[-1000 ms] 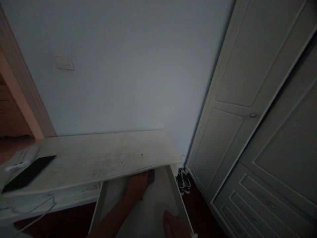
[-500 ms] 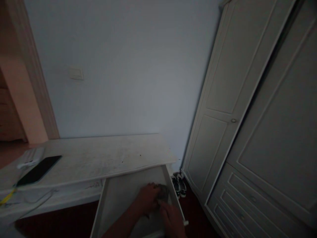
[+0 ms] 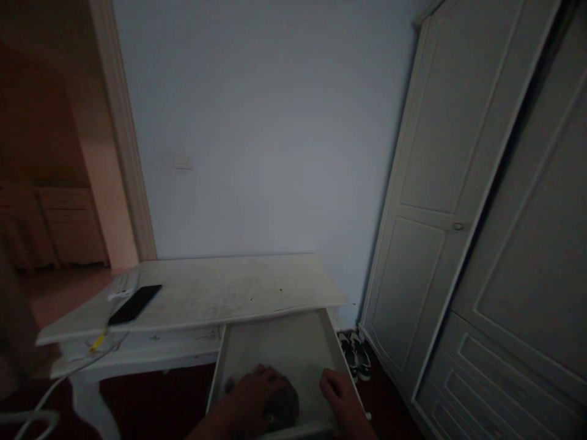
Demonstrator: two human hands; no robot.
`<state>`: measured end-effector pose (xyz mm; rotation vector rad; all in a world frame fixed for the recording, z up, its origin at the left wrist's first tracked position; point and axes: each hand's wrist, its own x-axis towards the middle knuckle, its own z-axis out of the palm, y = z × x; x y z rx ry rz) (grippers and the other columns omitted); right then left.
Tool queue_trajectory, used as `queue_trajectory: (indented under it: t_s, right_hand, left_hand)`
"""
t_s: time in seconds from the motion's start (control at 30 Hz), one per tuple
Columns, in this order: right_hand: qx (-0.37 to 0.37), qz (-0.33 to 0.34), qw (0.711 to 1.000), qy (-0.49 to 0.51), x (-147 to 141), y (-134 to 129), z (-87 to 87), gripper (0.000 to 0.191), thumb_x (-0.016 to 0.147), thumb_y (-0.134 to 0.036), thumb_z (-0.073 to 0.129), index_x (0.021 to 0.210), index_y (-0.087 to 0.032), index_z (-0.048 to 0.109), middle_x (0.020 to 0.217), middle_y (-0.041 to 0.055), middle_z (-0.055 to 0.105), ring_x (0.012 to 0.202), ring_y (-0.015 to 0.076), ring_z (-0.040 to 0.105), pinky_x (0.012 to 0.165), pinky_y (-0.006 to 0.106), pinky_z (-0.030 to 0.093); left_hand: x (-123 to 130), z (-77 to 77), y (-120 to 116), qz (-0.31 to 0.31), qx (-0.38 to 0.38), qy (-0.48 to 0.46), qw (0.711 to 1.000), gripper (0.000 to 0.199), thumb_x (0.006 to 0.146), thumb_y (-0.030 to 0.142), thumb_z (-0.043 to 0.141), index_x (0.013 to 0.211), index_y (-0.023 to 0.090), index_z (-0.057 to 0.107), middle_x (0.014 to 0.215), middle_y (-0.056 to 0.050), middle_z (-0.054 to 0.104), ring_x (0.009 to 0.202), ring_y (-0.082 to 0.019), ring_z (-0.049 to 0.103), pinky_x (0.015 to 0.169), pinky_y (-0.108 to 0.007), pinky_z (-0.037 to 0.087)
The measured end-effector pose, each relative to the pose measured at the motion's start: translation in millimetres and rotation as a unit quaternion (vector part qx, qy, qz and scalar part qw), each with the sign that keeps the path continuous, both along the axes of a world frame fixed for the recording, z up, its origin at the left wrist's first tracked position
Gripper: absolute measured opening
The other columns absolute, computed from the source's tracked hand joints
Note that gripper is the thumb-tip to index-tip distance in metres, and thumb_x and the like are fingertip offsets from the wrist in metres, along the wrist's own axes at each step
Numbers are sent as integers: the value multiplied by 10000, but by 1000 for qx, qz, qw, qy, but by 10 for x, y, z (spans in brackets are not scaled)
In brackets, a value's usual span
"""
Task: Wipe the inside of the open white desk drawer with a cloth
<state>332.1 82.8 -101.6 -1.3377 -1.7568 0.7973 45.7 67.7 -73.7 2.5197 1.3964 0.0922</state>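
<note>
A white drawer (image 3: 312, 360) is pulled out from the white table (image 3: 238, 278). Inside its front left part, my left hand (image 3: 254, 391) is closed around a dark, rounded item (image 3: 285, 403) that is too dim to name. Over the drawer's right side is my right hand (image 3: 337, 391), its fingers curled, apart from the dark item. Whether it holds anything small cannot be made out.
A phone (image 3: 135, 304) with a yellow-ended cable (image 3: 98, 341) and a white object (image 3: 120, 294) lie on the table's left end. Shoes (image 3: 358, 357) stand on the floor beside the drawer. A wardrobe (image 3: 413, 244) rises at the right.
The view has turned left. My hands have moved apart; the dark item is now with my left hand at the drawer's front left, while my right hand has come off it.
</note>
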Motion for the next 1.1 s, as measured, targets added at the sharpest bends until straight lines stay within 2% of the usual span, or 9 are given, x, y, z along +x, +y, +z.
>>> queue_trajectory:
  t_s: [0.1,0.2,0.33,0.53,0.63,0.73,0.83,0.93,1.1]
  right_hand:
    - [-4,-25,1000,14,10,34,-97,717,822,-940,401,672,-243,475,687,2,487,733,203,486,685,306,410]
    - [-13,-48,999,22,8,58,-136,710,805,-933,443,685,-237,519,708,8,534,755,214,519,705,314,420]
    - [-37,-46,998,-12,-36,95,-116,624,865,-837,451,731,-235,545,726,10,592,752,213,559,709,318,413]
    - [-68,-29,997,-29,-96,100,-66,502,940,-737,492,1010,-256,620,764,-7,668,761,221,642,722,317,441]
    - [-69,2,998,12,-76,73,2,548,945,-755,489,1053,-241,646,902,31,733,886,253,683,808,341,487]
    - [-65,34,997,39,-30,41,78,589,941,-761,498,1095,-224,686,1055,73,757,1034,292,683,906,368,504]
    - [-79,74,994,32,-3,12,128,638,886,-719,615,1277,-217,659,1156,94,761,1087,314,690,928,375,512]
    - [-88,107,990,-9,-17,-3,144,785,767,-658,770,1401,-238,577,1197,81,760,1080,314,705,900,354,514]
    - [-121,87,983,-111,-74,-18,162,1044,678,-589,846,1581,-309,406,1316,75,729,1162,330,690,921,345,491]
  left_hand:
    - [222,22,77,-14,-40,-53,998,739,718,357,735,1439,400,576,1451,-78,616,1339,-351,559,1081,-525,507]
    - [359,45,214,-37,-75,-55,995,702,730,283,682,1420,396,611,1381,-91,654,1275,-361,601,1015,-524,536]
    - [353,110,329,-24,-96,-88,991,660,739,192,603,1366,385,677,1290,-62,721,1183,-308,658,1006,-453,532]
    - [287,343,240,10,-117,-255,960,546,858,276,573,1385,363,681,1345,1,738,1237,-238,638,1138,-366,442]
    - [352,410,197,2,-123,-286,950,516,906,289,526,1398,331,675,1419,-17,697,1311,-239,595,1201,-380,384]
    - [444,382,210,14,-119,-289,950,524,878,261,543,1382,292,681,1514,-59,601,1402,-249,519,1238,-387,337]
    - [516,278,249,41,-69,-307,948,424,867,249,552,1257,241,717,1365,-99,629,1275,-235,581,1146,-353,420]
    - [531,188,260,76,-28,-301,950,282,886,230,515,1130,221,656,1180,-81,669,1104,-209,618,1034,-328,460]
    - [451,243,179,71,-78,-246,963,145,978,283,425,1079,265,527,1154,-53,711,1052,-203,633,949,-313,456]
